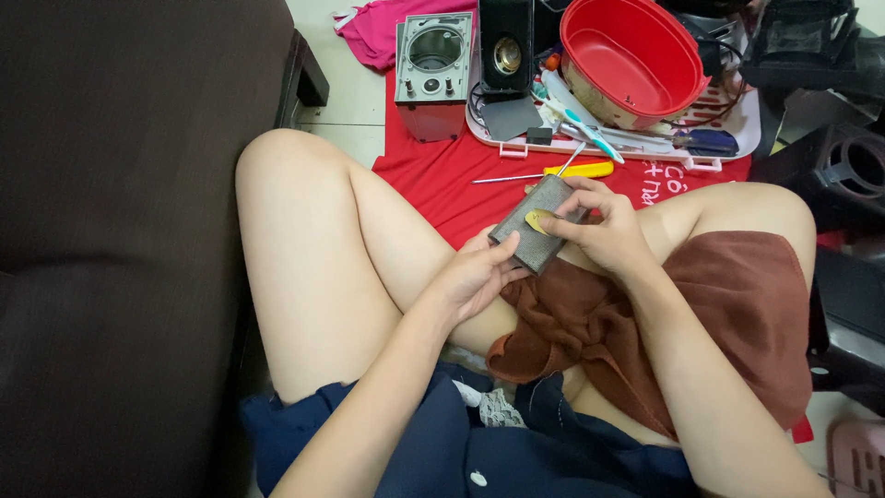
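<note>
Grey mesh panel (537,224), flat and rectangular with a small yellow oval badge (537,219) on its face, sits at frame centre, tilted so its long axis runs from 7 toward 1 o'clock, held above the lap.

Left hand (477,274): at 7 o'clock of the panel, fingers curled round its lower end, grip clenched on the panel.

Right hand (604,228): at 3 o'clock of the panel, fingers wrapped over its upper right edge, fingertips touching the face near the badge; grip also grasping the panel.

Brown cloth (728,314) lies over the right thigh, just under the hands.

Floor ahead, 12 o'clock: red cloth (433,175) spread out. On it a yellow-handled screwdriver (553,172), just beyond the panel's top end.

White tray (737,138) at 1 o'clock, carrying a red bowl (631,57), a black speaker box (506,44) and assorted small tools.

Grey speaker housing (432,76) with a round opening, at 11 o'clock, beside the tray.

Pink fabric (373,32) behind it.

Dark sofa (120,231) fills the 9 o'clock side.

Black casings (848,166) at 3 o'clock.
</note>
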